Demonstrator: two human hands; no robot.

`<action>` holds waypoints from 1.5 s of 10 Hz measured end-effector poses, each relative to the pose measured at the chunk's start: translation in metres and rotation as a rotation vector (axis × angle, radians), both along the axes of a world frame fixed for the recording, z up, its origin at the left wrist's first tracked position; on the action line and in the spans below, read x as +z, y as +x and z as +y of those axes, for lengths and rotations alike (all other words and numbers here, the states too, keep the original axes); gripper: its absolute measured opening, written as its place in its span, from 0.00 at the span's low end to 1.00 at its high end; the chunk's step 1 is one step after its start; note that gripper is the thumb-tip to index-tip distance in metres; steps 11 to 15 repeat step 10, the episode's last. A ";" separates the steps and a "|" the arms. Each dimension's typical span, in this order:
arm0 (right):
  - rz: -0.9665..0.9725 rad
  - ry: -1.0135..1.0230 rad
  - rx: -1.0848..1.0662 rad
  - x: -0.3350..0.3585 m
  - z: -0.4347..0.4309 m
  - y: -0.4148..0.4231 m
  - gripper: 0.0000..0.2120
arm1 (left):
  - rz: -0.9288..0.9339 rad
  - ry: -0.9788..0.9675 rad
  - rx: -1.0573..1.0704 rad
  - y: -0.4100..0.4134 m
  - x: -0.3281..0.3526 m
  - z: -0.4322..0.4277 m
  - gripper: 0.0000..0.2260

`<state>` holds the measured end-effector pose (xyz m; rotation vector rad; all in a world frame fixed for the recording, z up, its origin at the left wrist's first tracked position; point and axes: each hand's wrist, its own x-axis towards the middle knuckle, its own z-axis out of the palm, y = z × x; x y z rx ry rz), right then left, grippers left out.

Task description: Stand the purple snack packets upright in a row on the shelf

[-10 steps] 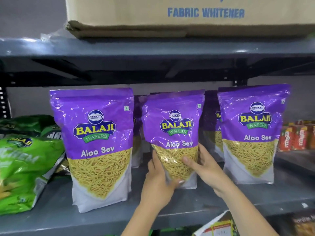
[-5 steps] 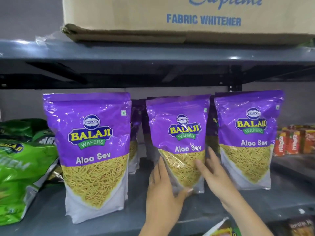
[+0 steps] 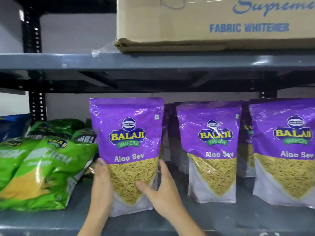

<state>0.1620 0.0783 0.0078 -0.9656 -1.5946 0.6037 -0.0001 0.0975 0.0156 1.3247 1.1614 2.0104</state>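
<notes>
Hands bracket the leftmost Aloo Sev packet (image 3: pixel 127 155): my left hand (image 3: pixel 102 184) and right hand (image 3: pixel 161 193) press its sides, spread flat, squaring it upright with the row.

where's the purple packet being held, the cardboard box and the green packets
held purple packet (image 3: pixel 127 137): head view, on its front logo
cardboard box (image 3: pixel 196 19): head view, on its plain front face
green packets (image 3: pixel 42 167): head view, on the front one's printed face
</notes>
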 end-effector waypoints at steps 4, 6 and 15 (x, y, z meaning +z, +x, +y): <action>0.174 0.039 -0.013 -0.004 0.012 0.014 0.28 | 0.091 -0.029 -0.129 0.034 0.013 -0.002 0.28; 0.213 0.014 0.000 -0.010 0.016 0.015 0.31 | 0.074 -0.025 -0.152 0.035 0.007 0.004 0.25; 0.147 0.046 -0.136 -0.015 0.005 0.010 0.41 | 0.303 0.019 0.221 0.032 0.010 -0.003 0.31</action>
